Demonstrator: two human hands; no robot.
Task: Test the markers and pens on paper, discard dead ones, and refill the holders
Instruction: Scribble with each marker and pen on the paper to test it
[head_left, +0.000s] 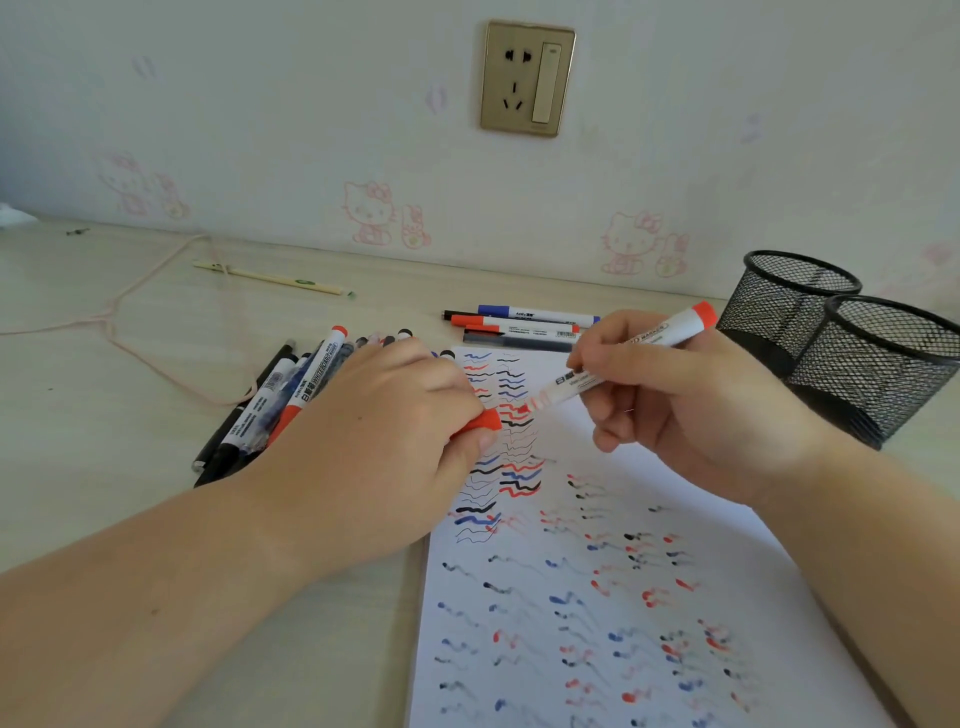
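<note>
My right hand (670, 400) grips an uncapped red whiteboard marker (644, 348), its tip touching the white paper (597, 597) among red squiggles near the top. My left hand (384, 436) rests at the paper's left edge and holds the marker's red cap (480, 423) in its fingers. The sheet is covered with red, blue and black test squiggles. A pile of markers and pens (275, 400) lies left of my left hand. A smaller group of several pens (519, 325) lies beyond the paper's top edge. Two black mesh holders (852, 358) stand at the right, with no pens showing above their rims.
A pale pink cord (130, 306) loops across the desk at the left. A thin cream pencil (270, 278) lies near the wall. A gold wall socket (527, 78) sits above the desk on cartoon-cat wallpaper.
</note>
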